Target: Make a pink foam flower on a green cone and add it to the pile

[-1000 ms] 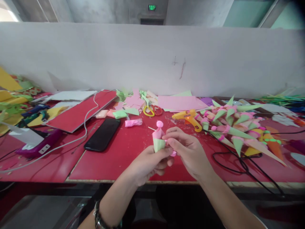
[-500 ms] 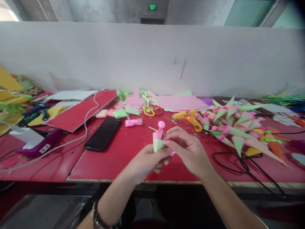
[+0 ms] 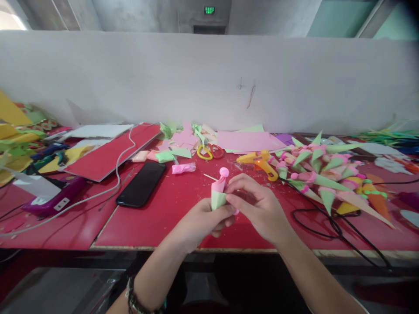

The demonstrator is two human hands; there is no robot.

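My left hand [image 3: 201,222] is closed around a small paper cone [image 3: 218,199], pale green below and pink above. A round pink ball [image 3: 224,172] sits at the top of the cone. My right hand [image 3: 258,207] has its thumb and fingertips pressed together against the cone's right side; whether something small is between them is hidden. Some pink shows beneath the fingers at the right. A thin stick [image 3: 210,177] appears just behind the cone, on its left.
A yellow glue gun [image 3: 261,163] lies before a pile of green and pink paper cones [image 3: 322,163], its black cable [image 3: 327,226] looping at right. A phone [image 3: 141,185], a pink clay packet [image 3: 183,168] and scissors [image 3: 209,151] lie leftward and behind. A white partition [image 3: 163,78] stands beyond.
The cone and its pink ball have shifted very slightly right and down. Both hands keep nearly the same place and grip.
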